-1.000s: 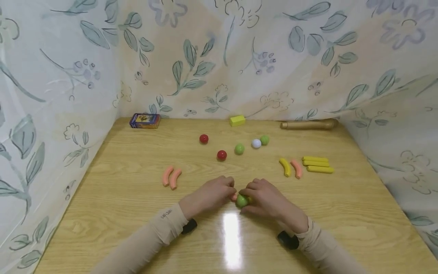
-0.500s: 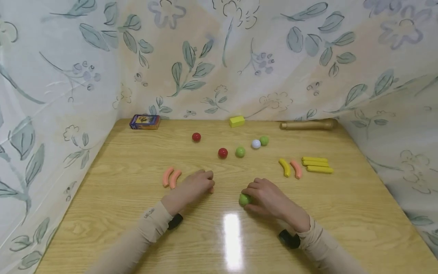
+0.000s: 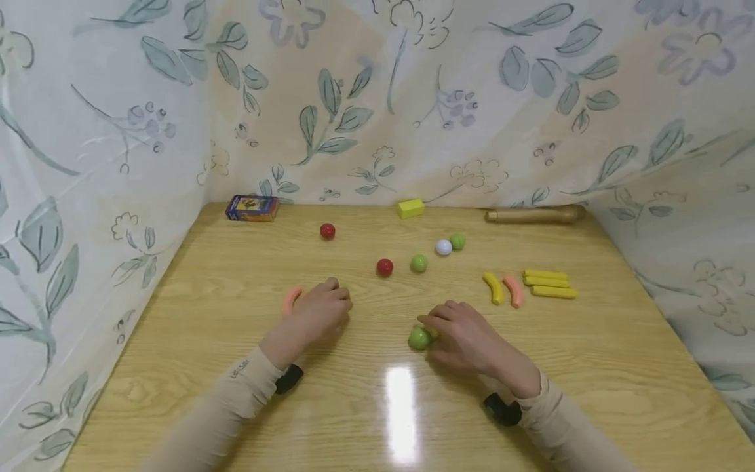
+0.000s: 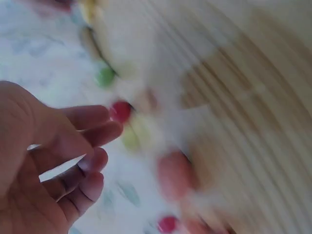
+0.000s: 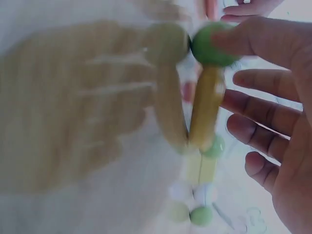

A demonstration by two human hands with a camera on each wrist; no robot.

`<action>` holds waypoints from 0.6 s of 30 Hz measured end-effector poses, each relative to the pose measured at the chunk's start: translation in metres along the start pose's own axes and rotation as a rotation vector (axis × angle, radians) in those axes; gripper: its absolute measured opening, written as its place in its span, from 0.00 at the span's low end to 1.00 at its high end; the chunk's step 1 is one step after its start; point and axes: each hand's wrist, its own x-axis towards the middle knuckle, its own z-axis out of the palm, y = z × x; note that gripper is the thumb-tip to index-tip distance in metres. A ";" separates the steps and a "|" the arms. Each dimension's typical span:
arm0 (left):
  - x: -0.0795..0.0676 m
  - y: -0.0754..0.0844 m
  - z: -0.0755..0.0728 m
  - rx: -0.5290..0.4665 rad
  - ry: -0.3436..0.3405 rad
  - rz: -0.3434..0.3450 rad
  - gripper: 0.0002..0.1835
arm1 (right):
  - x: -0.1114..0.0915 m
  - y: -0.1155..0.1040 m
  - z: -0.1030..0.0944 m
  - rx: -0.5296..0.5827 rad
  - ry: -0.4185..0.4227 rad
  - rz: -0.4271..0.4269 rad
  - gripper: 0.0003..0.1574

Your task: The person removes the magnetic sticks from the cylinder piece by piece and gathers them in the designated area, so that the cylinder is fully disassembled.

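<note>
My left hand (image 3: 315, 311) hovers by a curved pink piece (image 3: 291, 299) on the table's left side. In the left wrist view its fingers are loosely bent with nothing between them, and a blurred pink piece (image 4: 175, 175) lies apart from them. My right hand (image 3: 468, 337) is beside a green ball (image 3: 419, 338), partly covering a yellow piece (image 3: 434, 332). The right wrist view has the thumb overlapping the green ball (image 5: 214, 45), while the other fingers spread loosely, clear of the yellow piece (image 5: 207, 107). Whether the thumb touches the ball, I cannot tell.
Red balls (image 3: 385, 267), green balls (image 3: 419, 263) and a white ball (image 3: 444, 247) lie mid-table. Curved pieces (image 3: 513, 291) and yellow sticks (image 3: 551, 292) are at right. Along the back stand a small box (image 3: 251, 208), a yellow block (image 3: 410, 208) and a wooden stick (image 3: 533, 215).
My left hand has moved left from the centre, carrying a pink piece, and its fingers are now empty. The far red ball has rolled left. My right hand has loosened beside the green ball.
</note>
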 end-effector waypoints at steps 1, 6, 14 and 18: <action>0.006 0.008 -0.003 -0.060 -0.008 -0.009 0.07 | -0.002 0.002 -0.001 -0.003 0.014 0.006 0.32; 0.036 0.048 -0.014 -0.211 -0.125 0.001 0.11 | -0.005 0.009 0.004 -0.006 0.101 -0.030 0.15; 0.051 0.079 0.001 -0.229 -0.217 0.090 0.12 | 0.002 -0.002 0.014 0.033 0.123 -0.117 0.11; 0.053 0.076 0.000 -0.282 -0.197 0.071 0.07 | 0.004 -0.003 0.010 0.021 0.101 -0.094 0.13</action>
